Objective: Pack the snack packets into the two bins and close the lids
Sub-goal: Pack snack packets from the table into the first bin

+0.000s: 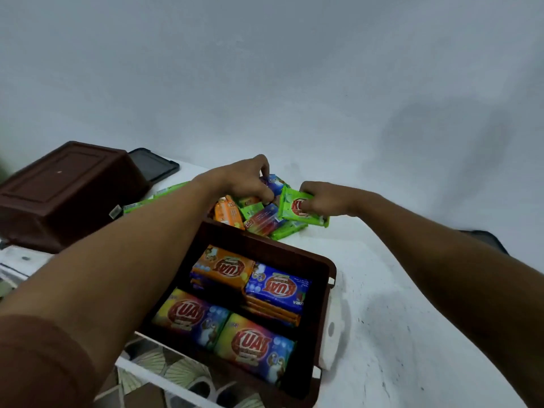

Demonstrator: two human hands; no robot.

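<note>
The near bin (329, 278) is partly filled, but at its 12 o'clock the loose pile (259, 219) remains, where the left hand (244, 181) curls its fingers on a blue packet (273, 184) and the right hand (323, 198) pinches a green packet (291, 207), while the second bin (64, 189) at 10 o'clock lies overturned and unpacked.

One wide-angle view, worn on the person's head, looks forward and down along both forearms (141, 260). The open brown bin (322, 293) sits nearest, low in the frame, while the snack packets (262, 220) lie farther out on the white counter (382, 290) at arm's reach. Beyond them, a grey wall (265, 69) fills the upper half.
</note>
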